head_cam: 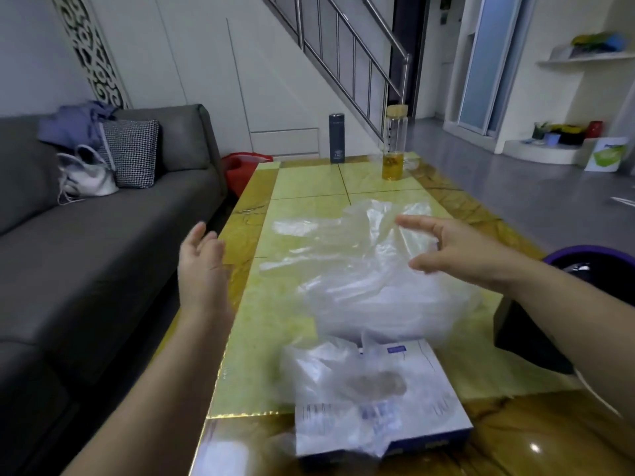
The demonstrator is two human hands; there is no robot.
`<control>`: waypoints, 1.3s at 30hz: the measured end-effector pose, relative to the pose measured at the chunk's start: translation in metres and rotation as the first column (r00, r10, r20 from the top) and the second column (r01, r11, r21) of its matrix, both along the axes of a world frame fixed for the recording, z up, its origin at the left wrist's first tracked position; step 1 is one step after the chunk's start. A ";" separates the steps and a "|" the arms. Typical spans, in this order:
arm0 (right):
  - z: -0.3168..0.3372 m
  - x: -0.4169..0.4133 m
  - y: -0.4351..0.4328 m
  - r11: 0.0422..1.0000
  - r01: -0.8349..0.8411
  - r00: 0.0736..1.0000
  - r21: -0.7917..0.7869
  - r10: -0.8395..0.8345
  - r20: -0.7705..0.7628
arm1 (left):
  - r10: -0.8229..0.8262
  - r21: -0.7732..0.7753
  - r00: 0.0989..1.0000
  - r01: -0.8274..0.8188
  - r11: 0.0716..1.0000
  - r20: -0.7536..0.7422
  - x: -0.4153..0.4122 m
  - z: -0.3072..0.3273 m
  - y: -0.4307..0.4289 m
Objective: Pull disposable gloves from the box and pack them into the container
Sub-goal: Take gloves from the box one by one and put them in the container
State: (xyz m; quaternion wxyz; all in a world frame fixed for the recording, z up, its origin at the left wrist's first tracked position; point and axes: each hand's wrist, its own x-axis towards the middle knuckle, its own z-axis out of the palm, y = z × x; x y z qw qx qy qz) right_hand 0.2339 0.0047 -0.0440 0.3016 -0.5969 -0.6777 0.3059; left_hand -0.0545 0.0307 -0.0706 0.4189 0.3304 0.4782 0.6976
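A white and blue glove box lies flat on the near end of the yellow table. A crumpled clear glove sticks up out of its opening. Above the table's middle a larger sheet of clear gloves is spread out and blurred. My right hand is at the sheet's right edge, thumb and forefinger apart, the film between them. My left hand hovers over the table's left edge with straight fingers, holding nothing. A dark container with a purple rim stands right of the table.
A dark flask and a glass bottle of amber liquid stand at the table's far end. A grey sofa with a cushion and a white bag runs along the left. A red bin sits behind the table; stairs rise beyond.
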 end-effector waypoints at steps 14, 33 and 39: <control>-0.015 -0.009 0.034 0.927 0.087 0.693 -0.365 0.207 0.690 | -0.448 -0.759 -0.716 0.176 0.626 -0.535 0.112 -0.001 0.045; -0.099 0.001 0.096 0.822 0.124 0.673 -0.556 0.342 0.656 | -0.545 -0.853 -0.739 0.078 0.515 -0.396 0.137 -0.051 0.074; -0.082 -0.007 0.088 0.776 0.132 0.626 -0.617 0.417 0.659 | -0.564 -0.838 -0.677 0.147 0.526 -0.473 0.126 -0.036 0.064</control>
